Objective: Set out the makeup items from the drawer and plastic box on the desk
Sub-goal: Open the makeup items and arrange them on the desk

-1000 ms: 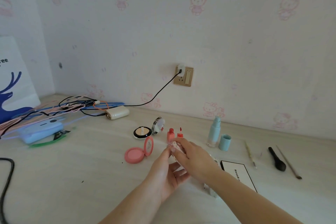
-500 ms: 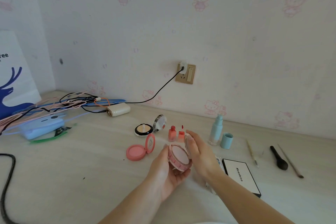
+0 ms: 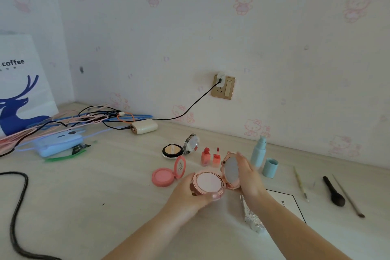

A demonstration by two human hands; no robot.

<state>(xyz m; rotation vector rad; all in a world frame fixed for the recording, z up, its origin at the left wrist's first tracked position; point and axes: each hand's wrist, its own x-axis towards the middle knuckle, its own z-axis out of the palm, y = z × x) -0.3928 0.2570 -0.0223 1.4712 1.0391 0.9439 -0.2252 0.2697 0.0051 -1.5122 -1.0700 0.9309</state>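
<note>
Head view: the left hand cups the base of a rose-gold cushion compact, its grip closed round the rim. The right hand holds the mirrored lid upright (hinged open). The compact hovers just above the surface, near an open pink blush.
</note>
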